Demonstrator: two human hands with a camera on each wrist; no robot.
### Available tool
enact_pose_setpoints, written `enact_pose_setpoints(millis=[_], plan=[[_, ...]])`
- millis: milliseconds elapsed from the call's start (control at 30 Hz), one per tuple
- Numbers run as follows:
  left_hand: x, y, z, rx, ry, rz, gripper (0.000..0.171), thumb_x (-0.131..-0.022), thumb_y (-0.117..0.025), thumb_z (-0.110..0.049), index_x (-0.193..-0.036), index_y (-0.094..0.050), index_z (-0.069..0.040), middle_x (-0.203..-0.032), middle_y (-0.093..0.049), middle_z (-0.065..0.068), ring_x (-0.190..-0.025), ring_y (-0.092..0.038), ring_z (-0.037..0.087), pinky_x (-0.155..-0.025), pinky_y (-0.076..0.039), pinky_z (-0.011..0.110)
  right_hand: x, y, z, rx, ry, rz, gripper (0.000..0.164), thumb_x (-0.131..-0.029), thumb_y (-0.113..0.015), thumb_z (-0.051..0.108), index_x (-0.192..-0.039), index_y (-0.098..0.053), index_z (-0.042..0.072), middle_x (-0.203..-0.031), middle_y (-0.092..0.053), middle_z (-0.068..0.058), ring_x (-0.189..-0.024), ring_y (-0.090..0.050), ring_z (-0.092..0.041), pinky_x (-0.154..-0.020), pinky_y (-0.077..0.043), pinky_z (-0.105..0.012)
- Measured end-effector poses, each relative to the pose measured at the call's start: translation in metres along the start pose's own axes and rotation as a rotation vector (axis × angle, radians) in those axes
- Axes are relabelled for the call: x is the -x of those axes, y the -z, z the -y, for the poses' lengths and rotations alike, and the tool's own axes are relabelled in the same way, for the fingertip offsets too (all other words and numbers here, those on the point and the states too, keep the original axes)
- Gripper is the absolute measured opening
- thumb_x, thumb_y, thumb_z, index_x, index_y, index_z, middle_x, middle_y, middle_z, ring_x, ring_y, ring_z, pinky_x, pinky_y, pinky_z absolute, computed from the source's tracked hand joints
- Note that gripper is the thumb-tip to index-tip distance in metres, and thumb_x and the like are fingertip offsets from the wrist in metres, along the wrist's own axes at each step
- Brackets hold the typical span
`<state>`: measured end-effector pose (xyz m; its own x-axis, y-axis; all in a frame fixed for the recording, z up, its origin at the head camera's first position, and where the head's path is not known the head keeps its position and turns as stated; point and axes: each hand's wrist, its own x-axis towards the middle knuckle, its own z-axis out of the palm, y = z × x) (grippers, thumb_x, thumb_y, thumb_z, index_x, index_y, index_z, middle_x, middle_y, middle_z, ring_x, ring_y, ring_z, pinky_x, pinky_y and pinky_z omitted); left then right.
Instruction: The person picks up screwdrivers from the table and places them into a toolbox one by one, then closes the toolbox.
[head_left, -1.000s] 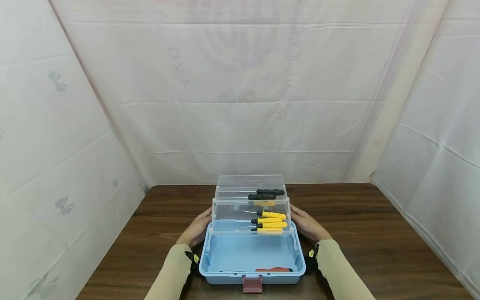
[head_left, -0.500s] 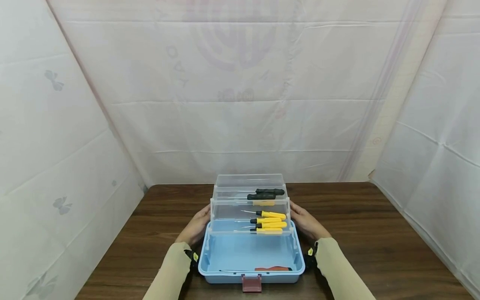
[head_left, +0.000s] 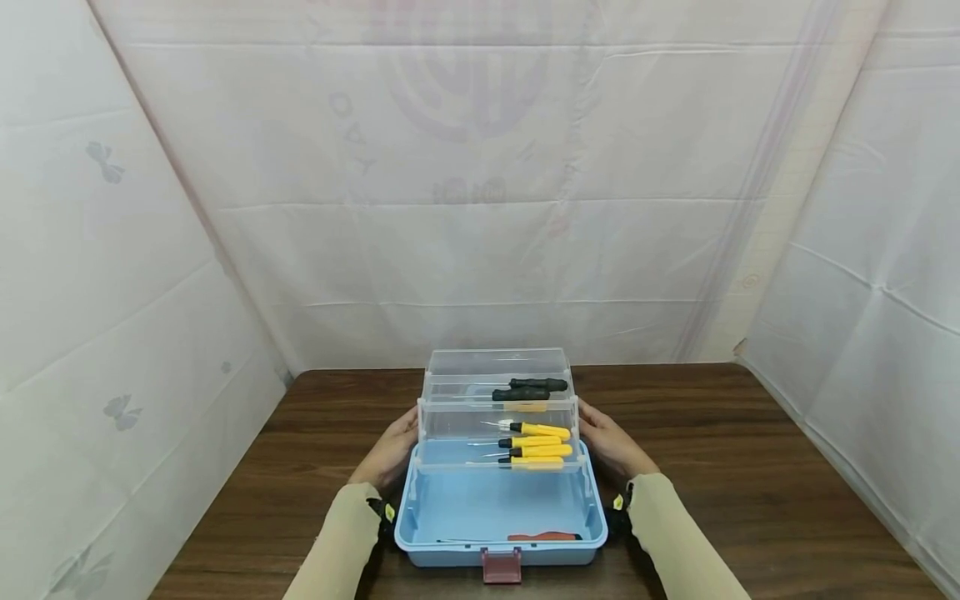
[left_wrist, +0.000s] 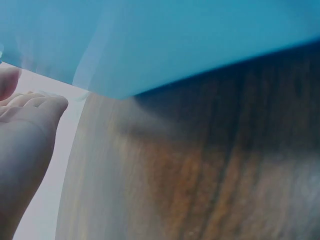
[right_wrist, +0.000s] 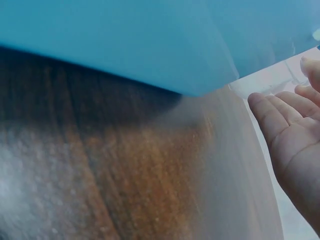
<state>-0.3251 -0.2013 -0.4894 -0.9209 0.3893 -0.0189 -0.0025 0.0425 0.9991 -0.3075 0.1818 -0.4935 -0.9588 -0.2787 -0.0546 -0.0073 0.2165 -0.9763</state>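
Observation:
In the head view a blue toolbox [head_left: 502, 504] stands on the table with its clear stepped trays [head_left: 450, 421] folded out at the back. Several yellow-handled screwdrivers [head_left: 546, 451] lie in the lower tray. Black-handled screwdrivers [head_left: 521, 394] lie in the tray above. On the box's floor near the front is a red-handled screwdriver [head_left: 545, 537]. My left hand [head_left: 388, 454] is at the left side of the trays, my right hand [head_left: 613, 446] at the right side, their fingertips partly hidden there. Both wrist views show relaxed, nearly straight fingers beside the blue box wall [right_wrist: 125, 45].
A reddish latch [head_left: 502, 567] hangs from the box's front edge. The dark wooden table [head_left: 750, 483] extends to both sides. White sheeting [head_left: 480, 250] closes off the back, left and right.
The head view has shifted very slightly. Both hands keep their places beside the trays, and the toolbox and screwdrivers stay as they were.

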Motion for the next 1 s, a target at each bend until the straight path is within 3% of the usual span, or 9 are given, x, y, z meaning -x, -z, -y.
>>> enact_pose_setpoints(millis=[200, 533, 767, 1000], plan=[[0.0014, 0.0, -0.0012, -0.012, 0.005, -0.01, 0.057, -0.104, -0.038, -0.019, -0.154, -0.014, -0.006, -0.16, -0.019, 0.015, -0.147, -0.019, 0.034, -0.114, -0.023, 0.058, 0.0008, -0.0001, 0.0002, 0.018, -0.006, -0.003, 0.062, -0.104, -0.04, 0.027, -0.155, -0.009, 0.012, -0.161, -0.01, -0.019, -0.145, -0.018, -0.041, -0.113, -0.025, -0.057], [0.0014, 0.0005, -0.0045, 0.027, -0.001, -0.01, 0.055, -0.105, -0.035, -0.023, -0.154, -0.016, -0.007, -0.16, -0.018, 0.013, -0.147, -0.017, 0.035, -0.117, -0.017, 0.057, 0.0027, 0.001, 0.0031, 0.004, 0.049, 0.016, 0.064, -0.102, -0.044, 0.032, -0.156, -0.012, 0.019, -0.162, -0.013, -0.013, -0.146, -0.021, -0.038, -0.114, -0.025, -0.057], [0.0014, -0.0006, -0.0048, 0.03, 0.009, -0.011, 0.055, -0.105, -0.034, -0.025, -0.154, -0.015, -0.007, -0.161, -0.016, 0.014, -0.147, -0.015, 0.035, -0.117, -0.015, 0.056, 0.0051, 0.0017, 0.0037, 0.023, 0.037, 0.0, 0.066, -0.101, -0.047, 0.036, -0.156, -0.013, 0.021, -0.161, -0.015, -0.013, -0.145, -0.022, -0.039, -0.113, -0.024, -0.059], [0.0021, -0.0009, -0.0099, 0.025, 0.004, -0.009, 0.054, -0.105, -0.034, -0.031, -0.154, -0.02, -0.012, -0.16, -0.021, 0.009, -0.148, -0.018, 0.032, -0.117, -0.016, 0.056, 0.008, 0.004, 0.0085, 0.034, 0.101, 0.003, 0.067, -0.1, -0.047, 0.037, -0.156, -0.012, 0.023, -0.161, -0.019, -0.012, -0.143, -0.029, -0.038, -0.111, -0.03, -0.057]])
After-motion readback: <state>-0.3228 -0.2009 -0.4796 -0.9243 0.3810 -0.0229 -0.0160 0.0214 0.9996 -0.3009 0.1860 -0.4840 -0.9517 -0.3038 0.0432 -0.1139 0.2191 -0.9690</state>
